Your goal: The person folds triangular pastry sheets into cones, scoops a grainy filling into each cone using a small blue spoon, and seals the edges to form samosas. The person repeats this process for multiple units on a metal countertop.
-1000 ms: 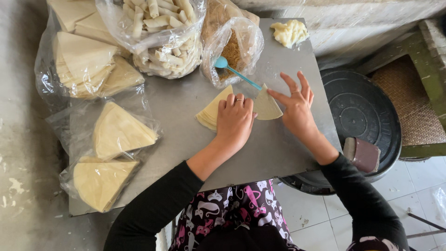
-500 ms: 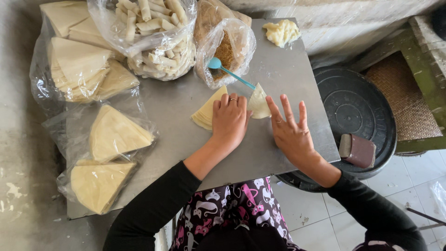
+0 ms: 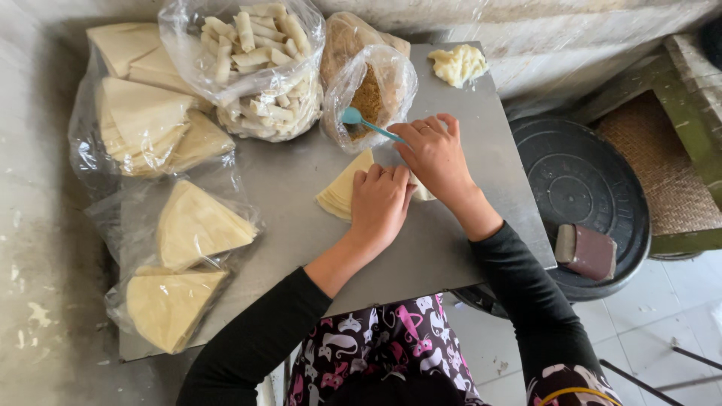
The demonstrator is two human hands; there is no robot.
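Observation:
A small stack of pale triangular pastry wrappers (image 3: 342,192) lies in the middle of the steel table (image 3: 301,180). My left hand (image 3: 380,207) rests on the stack with its fingers curled down onto the top wrapper. My right hand (image 3: 436,158) is just to the right of it, and its fingertips close on the handle end of a blue plastic spoon (image 3: 361,122). The spoon's bowl sits in an open clear bag of brown filling (image 3: 372,94).
A clear bag of rolled pastries (image 3: 256,64) stands at the back. Plastic bags of wrapper stacks (image 3: 143,124) lie at left and front left (image 3: 188,225). A lump of dough (image 3: 459,64) sits at the back right corner. A black round lid (image 3: 583,199) with a brown block (image 3: 587,252) lies off the right edge.
My right hand has lifted off the table beside the wrappers and moved up and left to the spoon handle. My left hand stays on the wrapper stack, its fingers now curled.

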